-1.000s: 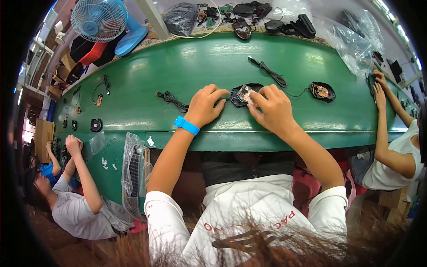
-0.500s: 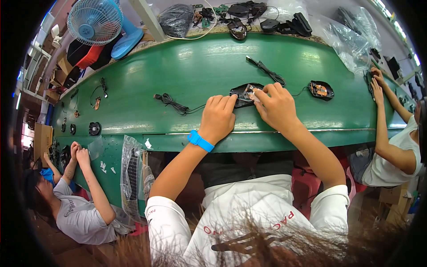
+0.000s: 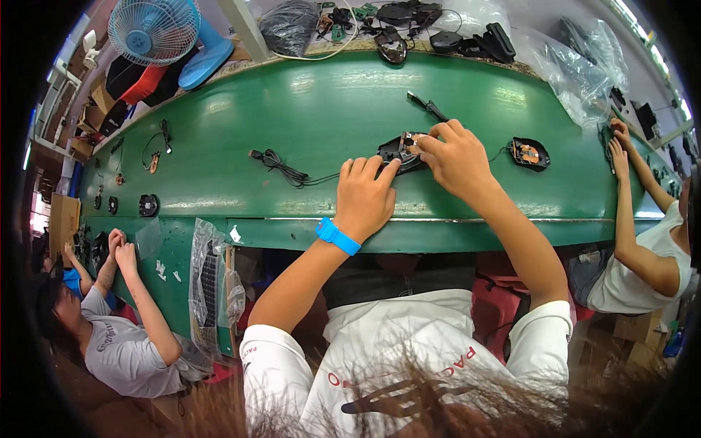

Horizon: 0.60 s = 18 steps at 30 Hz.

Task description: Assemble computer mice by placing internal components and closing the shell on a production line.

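Note:
A black computer mouse shell lies opened on the green bench in front of me. My left hand, with a blue band on its wrist, grips the shell's near left edge, thumb and fingers close to the thin wire there. The thumb and fingertips of my right hand are closed on a small copper-coloured circuit board, tilted over the shell's right side. My fingers hide part of both. From the shell's left side runs a black cable, bundled, with a plug at its end.
Another opened mouse lies to the right, and a bundled cable lies beyond my hands. Mouse parts sit at the left. Co-workers sit on both sides. A blue fan and plastic bags stand at the back.
My right hand has lifted and tilted the circuit board slightly up from the shell. My left hand has shifted a little to the right along the shell's near edge.

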### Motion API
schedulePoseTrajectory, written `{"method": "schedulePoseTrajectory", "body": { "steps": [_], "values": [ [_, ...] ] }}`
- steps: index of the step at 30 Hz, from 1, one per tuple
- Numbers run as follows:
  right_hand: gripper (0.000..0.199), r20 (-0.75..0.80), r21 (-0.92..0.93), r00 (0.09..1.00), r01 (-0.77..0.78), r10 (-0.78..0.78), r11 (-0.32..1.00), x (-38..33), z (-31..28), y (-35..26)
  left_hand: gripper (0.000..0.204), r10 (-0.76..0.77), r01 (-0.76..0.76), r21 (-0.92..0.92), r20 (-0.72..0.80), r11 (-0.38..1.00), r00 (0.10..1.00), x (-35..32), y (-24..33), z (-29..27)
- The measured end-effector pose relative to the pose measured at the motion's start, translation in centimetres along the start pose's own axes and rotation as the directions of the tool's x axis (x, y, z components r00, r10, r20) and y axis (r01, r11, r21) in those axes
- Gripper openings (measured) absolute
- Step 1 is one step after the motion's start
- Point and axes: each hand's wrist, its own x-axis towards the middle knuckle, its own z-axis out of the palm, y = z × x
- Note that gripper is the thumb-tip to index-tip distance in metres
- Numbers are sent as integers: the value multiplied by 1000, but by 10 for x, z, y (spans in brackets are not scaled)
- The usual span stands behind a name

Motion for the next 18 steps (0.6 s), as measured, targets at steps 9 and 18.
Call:
{"method": "schedulePoseTrajectory", "body": {
  "steps": [9, 18],
  "values": [
    [15, -40, 29, 999, 26, -25, 999, -5, 1, 7, 51, -80, 80, 6, 55, 997, 995, -1, 6, 4],
    [22, 96, 296, 983, -181, 159, 938, -17, 12, 15, 50, -120, 118, 26, 60, 993, 991, 2, 16, 9]
  ]
}}
